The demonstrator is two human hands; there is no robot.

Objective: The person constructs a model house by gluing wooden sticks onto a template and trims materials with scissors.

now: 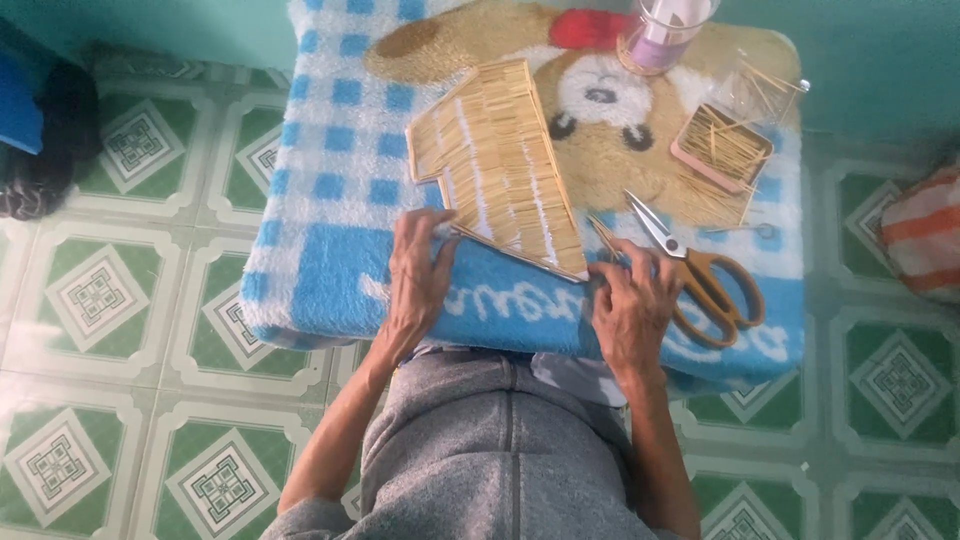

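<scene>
A flat panel made of many glued toothpicks (497,165) lies on a towel-covered stool (330,270). My left hand (420,275) rests on the towel with its fingertips touching the panel's near left corner. At the panel's near right corner my right hand (630,300) rests with its fingers curled around a thin wooden stick (603,240). Orange-handled scissors (700,275) lie open just right of my right hand.
A pink tray of loose toothpicks (722,147) sits at the stool's far right, with more sticks scattered beside it. A clear cup (665,32) stands at the far edge. The floor is green patterned tile (130,300). A striped cloth (925,240) lies at the right.
</scene>
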